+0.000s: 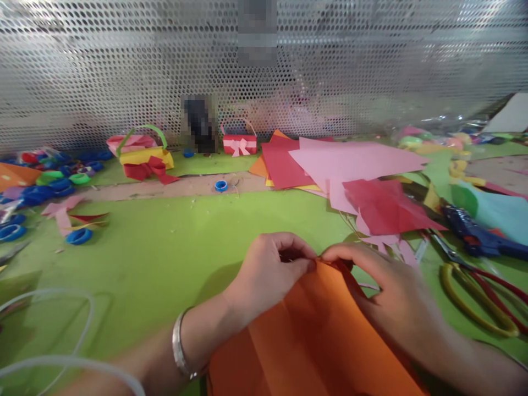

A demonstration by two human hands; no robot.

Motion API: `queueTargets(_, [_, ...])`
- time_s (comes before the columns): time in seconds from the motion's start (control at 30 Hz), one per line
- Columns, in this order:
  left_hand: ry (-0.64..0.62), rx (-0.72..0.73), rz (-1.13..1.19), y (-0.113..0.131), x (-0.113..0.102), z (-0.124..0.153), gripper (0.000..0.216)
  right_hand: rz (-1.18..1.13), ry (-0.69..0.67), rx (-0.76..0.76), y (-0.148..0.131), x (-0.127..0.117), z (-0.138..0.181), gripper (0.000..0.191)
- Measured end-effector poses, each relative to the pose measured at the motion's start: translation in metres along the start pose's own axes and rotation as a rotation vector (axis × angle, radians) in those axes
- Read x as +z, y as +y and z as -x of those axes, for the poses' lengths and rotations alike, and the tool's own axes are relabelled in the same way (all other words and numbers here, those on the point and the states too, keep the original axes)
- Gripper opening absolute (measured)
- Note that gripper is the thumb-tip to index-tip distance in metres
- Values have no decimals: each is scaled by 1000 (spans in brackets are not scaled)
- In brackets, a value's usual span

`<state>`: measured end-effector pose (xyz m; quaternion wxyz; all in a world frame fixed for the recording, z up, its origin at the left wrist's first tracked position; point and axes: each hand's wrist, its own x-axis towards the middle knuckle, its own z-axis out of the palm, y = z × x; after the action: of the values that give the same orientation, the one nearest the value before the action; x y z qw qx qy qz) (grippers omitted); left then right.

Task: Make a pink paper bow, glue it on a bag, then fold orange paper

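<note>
A large orange sheet of paper (313,330) with fold creases slants up from the bottom of the head view. My left hand (274,269), below which a silver bracelet (178,346) circles the wrist, pinches the sheet's far edge between thumb and fingers. Close beside it, my right hand (383,286) holds the same edge, its index finger bent over the top. The fingertips of both hands nearly meet there. Part of the right thumb is hidden behind the paper.
Scissors (474,275) and a blue glue gun (478,231) lie at right. Pink paper (355,157) and red paper (383,206) are piled behind my hands. Small paper baskets (146,162) stand at the back by a perforated metal panel (124,71). A white tube (82,330) loops at lower left.
</note>
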<state>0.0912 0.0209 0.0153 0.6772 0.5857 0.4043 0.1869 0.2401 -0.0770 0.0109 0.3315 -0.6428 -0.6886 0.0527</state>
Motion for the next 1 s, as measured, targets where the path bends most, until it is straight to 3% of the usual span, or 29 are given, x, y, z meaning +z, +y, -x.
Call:
queueTargets(0.2, [3, 17, -29, 2, 1, 1, 21, -39, 10, -31, -1, 1, 1, 15])
queueTargets(0.4, [-18, -41, -38, 0, -1, 0, 10, -41, -22, 36, 3, 1, 0, 16])
queueTargets(0.6, [-77, -7, -46, -1, -2, 0, 4, -60, -13, 64, 6, 2, 0, 15])
queueTargets(1.0, [-86, -58, -41, -4, 0, 1, 12, -46, -100, 73, 4, 2, 0, 18])
